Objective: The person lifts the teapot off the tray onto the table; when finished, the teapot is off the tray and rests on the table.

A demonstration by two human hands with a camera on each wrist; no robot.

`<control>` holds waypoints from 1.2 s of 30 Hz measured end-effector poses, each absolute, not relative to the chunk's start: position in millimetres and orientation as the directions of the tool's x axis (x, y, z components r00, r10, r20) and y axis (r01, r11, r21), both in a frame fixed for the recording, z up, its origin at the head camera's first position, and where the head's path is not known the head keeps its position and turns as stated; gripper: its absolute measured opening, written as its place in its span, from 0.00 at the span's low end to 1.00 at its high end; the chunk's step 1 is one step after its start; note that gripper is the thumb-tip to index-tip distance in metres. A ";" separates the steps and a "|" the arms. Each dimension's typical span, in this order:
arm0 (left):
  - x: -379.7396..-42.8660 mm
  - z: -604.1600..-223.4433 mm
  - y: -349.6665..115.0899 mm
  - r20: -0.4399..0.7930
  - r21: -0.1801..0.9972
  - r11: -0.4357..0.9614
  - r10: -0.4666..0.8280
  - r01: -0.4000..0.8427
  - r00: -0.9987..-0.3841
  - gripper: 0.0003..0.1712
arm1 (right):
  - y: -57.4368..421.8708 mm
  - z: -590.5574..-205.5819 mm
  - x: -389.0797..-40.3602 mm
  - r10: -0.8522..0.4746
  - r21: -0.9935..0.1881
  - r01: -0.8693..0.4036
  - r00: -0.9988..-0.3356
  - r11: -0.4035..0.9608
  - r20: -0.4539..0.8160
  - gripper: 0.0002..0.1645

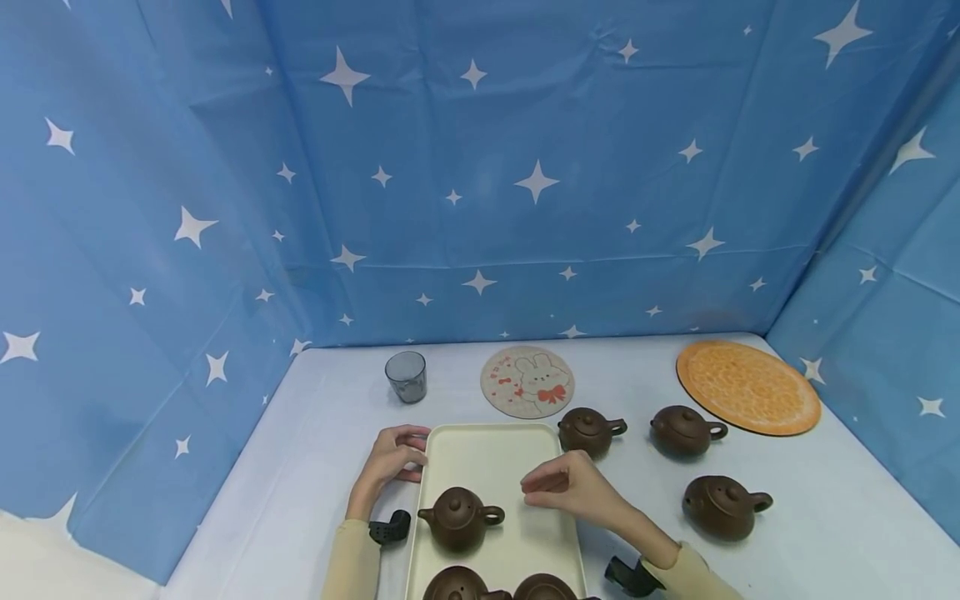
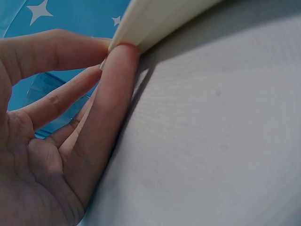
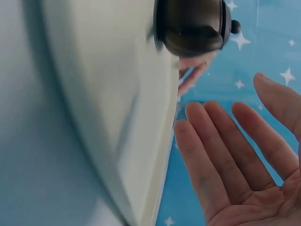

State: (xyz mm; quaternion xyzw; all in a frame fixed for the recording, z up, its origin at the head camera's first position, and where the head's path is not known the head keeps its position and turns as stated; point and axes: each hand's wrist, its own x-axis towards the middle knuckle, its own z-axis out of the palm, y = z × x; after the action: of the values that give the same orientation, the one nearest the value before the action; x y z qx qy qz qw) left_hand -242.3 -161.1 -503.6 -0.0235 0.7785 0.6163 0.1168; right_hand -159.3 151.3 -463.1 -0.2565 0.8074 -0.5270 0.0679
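Left hand (image 1: 396, 454) pinches cream tray (image 1: 487, 454) rim; right hand (image 1: 573, 486) empty, fingers extended; tilting might slide brown teapot (image 1: 456, 523).

Head view: the lower edge cuts off the tray (image 1: 487, 454) and two nearest teapots (image 1: 453, 583); the right hand (image 1: 576, 490) hides part of the tray's rim. Right wrist: tray blurred.
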 end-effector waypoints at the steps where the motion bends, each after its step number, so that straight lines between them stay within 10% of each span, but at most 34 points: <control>1: -242.2 -503.7 -161.3 -0.211 0.954 0.239 0.106 -0.181 -0.972 0.29 | 147.2 -463.8 -160.4 -0.494 -0.891 -0.337 -0.856 0.305 0.154 0.15; 36: -241.5 -502.7 -161.4 -0.205 0.956 0.234 0.107 -0.176 -0.973 0.29 | 100.6 -479.2 -172.7 -0.607 -0.877 -0.419 -0.768 0.235 0.204 0.08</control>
State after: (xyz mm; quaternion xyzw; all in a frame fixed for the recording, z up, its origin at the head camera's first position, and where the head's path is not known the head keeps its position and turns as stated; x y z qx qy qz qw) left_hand -241.5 -161.4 -502.7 -0.0221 0.7771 0.6186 0.1143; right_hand -172.7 100.6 -479.2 -0.3287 0.7808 -0.5237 0.0896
